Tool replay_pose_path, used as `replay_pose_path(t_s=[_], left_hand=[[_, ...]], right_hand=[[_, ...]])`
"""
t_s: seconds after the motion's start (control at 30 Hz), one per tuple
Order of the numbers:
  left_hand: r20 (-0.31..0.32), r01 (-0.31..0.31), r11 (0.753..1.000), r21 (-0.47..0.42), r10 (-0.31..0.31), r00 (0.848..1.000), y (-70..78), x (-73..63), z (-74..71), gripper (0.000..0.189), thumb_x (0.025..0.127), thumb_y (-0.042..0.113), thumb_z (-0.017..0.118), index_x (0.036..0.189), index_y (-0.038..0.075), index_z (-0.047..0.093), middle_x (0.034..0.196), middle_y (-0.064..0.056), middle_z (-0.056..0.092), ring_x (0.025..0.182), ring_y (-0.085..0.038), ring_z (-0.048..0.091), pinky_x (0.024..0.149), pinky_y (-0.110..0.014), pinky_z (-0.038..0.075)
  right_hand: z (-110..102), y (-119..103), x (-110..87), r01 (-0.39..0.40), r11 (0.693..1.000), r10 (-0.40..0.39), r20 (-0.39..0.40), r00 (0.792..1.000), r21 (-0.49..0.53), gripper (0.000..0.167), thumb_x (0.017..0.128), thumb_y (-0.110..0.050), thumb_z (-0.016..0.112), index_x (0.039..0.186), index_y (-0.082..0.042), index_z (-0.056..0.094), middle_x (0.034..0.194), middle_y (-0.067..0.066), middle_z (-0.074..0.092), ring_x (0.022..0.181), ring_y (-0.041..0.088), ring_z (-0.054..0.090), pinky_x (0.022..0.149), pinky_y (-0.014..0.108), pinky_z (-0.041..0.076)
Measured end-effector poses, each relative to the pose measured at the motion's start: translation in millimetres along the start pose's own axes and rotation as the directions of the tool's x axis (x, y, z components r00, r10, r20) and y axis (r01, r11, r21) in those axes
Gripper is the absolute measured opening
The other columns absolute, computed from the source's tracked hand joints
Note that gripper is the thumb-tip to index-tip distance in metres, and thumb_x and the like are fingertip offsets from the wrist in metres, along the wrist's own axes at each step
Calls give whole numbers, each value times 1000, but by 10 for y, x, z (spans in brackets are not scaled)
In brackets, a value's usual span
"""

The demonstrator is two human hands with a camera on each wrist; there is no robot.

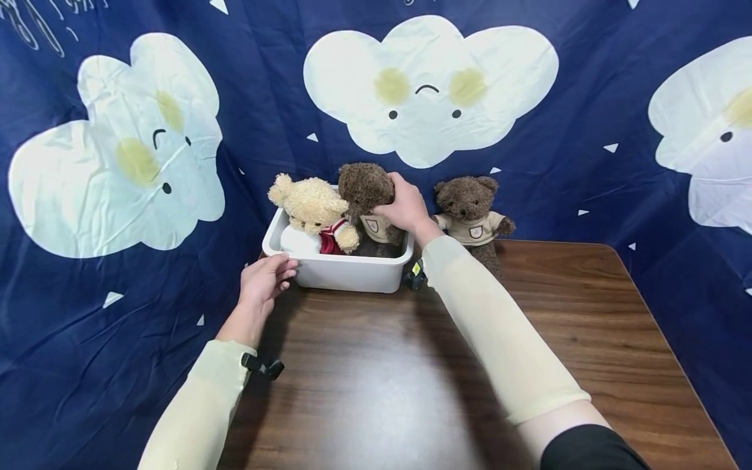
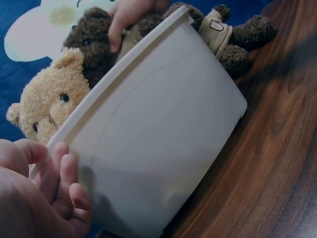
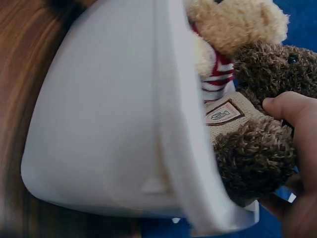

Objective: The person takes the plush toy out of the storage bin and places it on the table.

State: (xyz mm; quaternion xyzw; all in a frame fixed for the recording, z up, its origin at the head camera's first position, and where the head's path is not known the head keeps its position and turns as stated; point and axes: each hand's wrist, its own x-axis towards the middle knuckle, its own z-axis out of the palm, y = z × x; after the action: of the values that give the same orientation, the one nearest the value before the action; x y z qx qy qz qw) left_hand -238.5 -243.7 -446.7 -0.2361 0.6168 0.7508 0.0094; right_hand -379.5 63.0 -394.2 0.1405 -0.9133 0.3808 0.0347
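A white plastic bin (image 1: 352, 273) stands at the table's back left. My left hand (image 1: 266, 281) pinches its near left rim, thumb at the top and fingers against the outer wall. Inside the bin, a cream teddy bear (image 1: 311, 201) in a red and white outfit leans at the left, beside something white and round (image 1: 299, 240). My right hand (image 1: 407, 203) grips a dark brown teddy bear (image 1: 365, 186) in a beige shirt at the bin's right end. In the right wrist view the thumb (image 3: 285, 105) presses below its head; the other fingers are mostly hidden behind it.
Just right of the bin, a second dark brown teddy bear (image 1: 469, 199) in a beige shirt sits on the wooden table (image 1: 564, 313). Behind and at the sides hangs a blue cloth (image 1: 264, 78) with white clouds.
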Motion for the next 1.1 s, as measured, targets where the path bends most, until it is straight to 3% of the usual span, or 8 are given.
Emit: replay_pose_path(t_s=[0.17, 0.33, 0.6, 0.73, 0.83, 0.97, 1.1], left_hand=[[-4, -11, 1000, 9, 11, 1000, 14, -10, 12, 10, 99, 22, 69, 92, 16, 72, 76, 8, 77, 64, -3, 69, 53, -19, 48], [-14, -13, 1000, 11, 14, 1000, 14, 0, 18, 11, 99, 22, 69, 90, 16, 73, 75, 8, 77, 64, -3, 68, 52, -19, 48], [-25, -25, 999, 25, 25, 999, -15, 33, 5, 10, 99, 22, 69, 92, 15, 72, 75, 8, 77, 63, -4, 69, 52, -19, 48], [-29, -22, 999, 26, 23, 999, -30, 36, -1, 10, 99, 22, 68, 94, 15, 72, 76, 8, 77, 63, -4, 69, 52, -19, 48], [-21, -20, 1000, 24, 21, 1000, -38, 30, -5, 9, 99, 22, 68, 97, 14, 71, 76, 8, 77, 64, -4, 69, 52, -19, 48], [-19, -22, 999, 24, 22, 1000, -42, 17, -6, 10, 99, 23, 69, 99, 13, 70, 76, 9, 77, 64, -3, 69, 53, -19, 49], [-27, -21, 1000, 24, 21, 999, -44, 4, -6, 10, 99, 23, 69, 98, 14, 71, 76, 8, 77, 64, -3, 69, 52, -18, 48]], right_hand=[[-161, -89, -14, 41, 999, -40, -24, 999, 8, 81, 87, -31, 82, 155, -22, 39, 145, 6, 59, 126, 26, 60, 99, 46, 51], [-352, -196, -32, 43, 999, -43, 5, 999, 11, 82, 89, -30, 81, 157, -23, 36, 143, 6, 60, 108, 25, 65, 94, 45, 52], [-720, -324, -60, 108, 985, -112, 19, 994, 132, 86, 86, -21, 83, 158, -23, 36, 152, 4, 54, 98, 27, 67, 106, 41, 48], [-886, -312, -83, 110, 979, -111, -4, 994, 171, 88, 85, -20, 84, 158, -24, 36, 156, 1, 49, 117, 24, 62, 112, 37, 43], [-1016, -294, -108, 136, 962, -127, -52, 991, 237, 86, 83, -18, 85, 156, -24, 40, 151, 0, 54, 130, 18, 55, 113, 35, 43], [-1230, -313, -175, 178, 914, -156, -89, 984, 366, 80, 83, -9, 82, 152, -22, 45, 146, 2, 57, 121, 22, 62, 103, 37, 52], [-1500, -399, -323, 219, 892, -188, -114, 975, 397, 72, 84, -5, 78, 150, -16, 49, 146, 7, 58, 127, 22, 58, 109, 38, 48]])
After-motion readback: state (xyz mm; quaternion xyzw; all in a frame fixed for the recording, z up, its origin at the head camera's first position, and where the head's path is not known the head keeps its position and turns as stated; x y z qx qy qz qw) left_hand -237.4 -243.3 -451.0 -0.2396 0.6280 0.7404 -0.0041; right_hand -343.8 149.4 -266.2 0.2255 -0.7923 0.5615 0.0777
